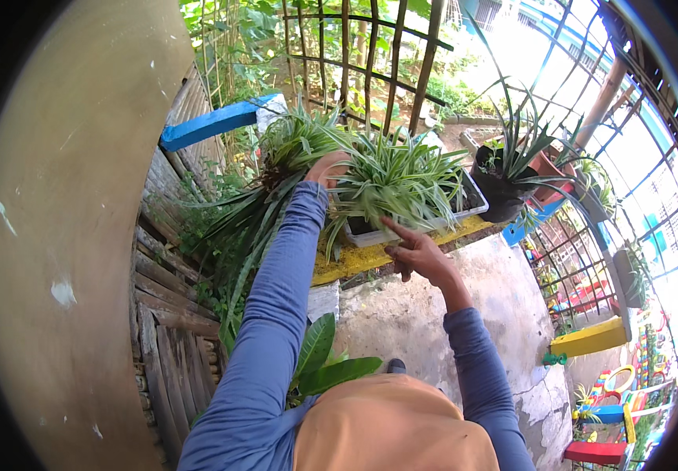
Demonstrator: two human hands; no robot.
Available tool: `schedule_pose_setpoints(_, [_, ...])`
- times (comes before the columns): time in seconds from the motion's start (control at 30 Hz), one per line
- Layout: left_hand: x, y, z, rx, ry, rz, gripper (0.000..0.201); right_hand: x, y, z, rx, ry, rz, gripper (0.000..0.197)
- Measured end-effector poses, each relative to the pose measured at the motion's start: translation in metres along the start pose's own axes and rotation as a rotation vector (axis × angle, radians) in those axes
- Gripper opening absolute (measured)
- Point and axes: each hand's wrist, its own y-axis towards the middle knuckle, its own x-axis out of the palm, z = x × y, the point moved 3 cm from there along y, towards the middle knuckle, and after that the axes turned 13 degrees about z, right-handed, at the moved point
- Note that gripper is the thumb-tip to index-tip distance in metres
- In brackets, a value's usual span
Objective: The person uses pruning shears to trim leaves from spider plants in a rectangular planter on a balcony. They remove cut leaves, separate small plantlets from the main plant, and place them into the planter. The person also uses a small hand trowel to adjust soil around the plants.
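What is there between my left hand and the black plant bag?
Between the left hand and the black bag, the head view shows striped leaves and a white trough.

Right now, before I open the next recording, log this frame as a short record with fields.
left hand: among leaves, fingers mostly hidden, grip unclear
right hand: index finger extended at the lower leaves, contact unclear; nothing visibly held
plant: variegated spider plant, some leaves blurred
container: white rectangular planter, dark soil showing
support: yellow ledge
right of planter: spiky-leaved plant in black pot
behind: lattice fence
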Motion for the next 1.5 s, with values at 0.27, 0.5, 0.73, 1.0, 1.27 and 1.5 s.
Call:
schedule_pose_setpoints(0.27, [0.077, -0.08, 0.097, 0.155, 0.514, -0.158, 0.034, -0.011, -0.032, 0.037, 0.102, -0.292, -0.04, 0.045])
schedule_pose_setpoints(0.5, [0.085, -0.168, 0.161, 0.568, 0.586, -0.075, 0.027, -0.051, -0.031, 0.069, 0.111, -0.805, 0.264, 0.038])
schedule_pose_setpoints(0.73, [0.052, -0.229, 0.095, 0.848, 0.573, 0.258, 0.018, -0.065, -0.034, 0.061, 0.034, -0.396, 0.346, 0.024])
schedule_pose_setpoints(1.0, [0.046, -0.253, -0.08, 0.209, 0.382, -0.023, 0.042, 0.013, -0.041, 0.015, -0.057, 0.318, 0.032, 0.016])
schedule_pose_setpoints(1.27, [0.006, -0.25, -0.066, 0.148, 0.283, 0.153, 0.011, 0.036, -0.034, 0.018, -0.092, 0.224, 0.114, 0.017])
schedule_pose_setpoints(1.5, [-0.039, -0.226, -0.007, 0.441, 0.635, 0.461, 0.016, 0.032, -0.034, 0.024, -0.024, 0.207, 0.102, 0.022])
